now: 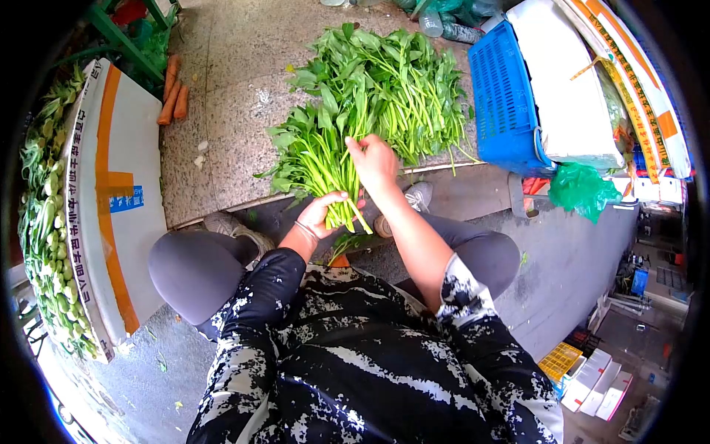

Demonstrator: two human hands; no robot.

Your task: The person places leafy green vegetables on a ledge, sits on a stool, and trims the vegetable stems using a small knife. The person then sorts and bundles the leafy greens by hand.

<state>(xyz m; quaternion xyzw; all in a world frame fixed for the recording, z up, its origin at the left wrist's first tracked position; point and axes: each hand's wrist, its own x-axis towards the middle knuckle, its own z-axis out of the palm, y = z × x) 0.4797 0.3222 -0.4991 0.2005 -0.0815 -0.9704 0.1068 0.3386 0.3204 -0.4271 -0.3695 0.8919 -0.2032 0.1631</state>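
A bunch of leafy greens lies over the near edge of the stone slab, its cut stems pointing toward me. My left hand is wrapped round the lower stems, with a thin band on the wrist. Just above and to the right, my right hand is closed at the right side of the bunch, thumb and fingers pinched at a stem. A larger pile of the same greens is spread on the slab behind, touching the held bunch.
Carrots lie on the slab at the left. A white foam box with vegetables stands at the far left. A blue crate and a green bag are on the right.
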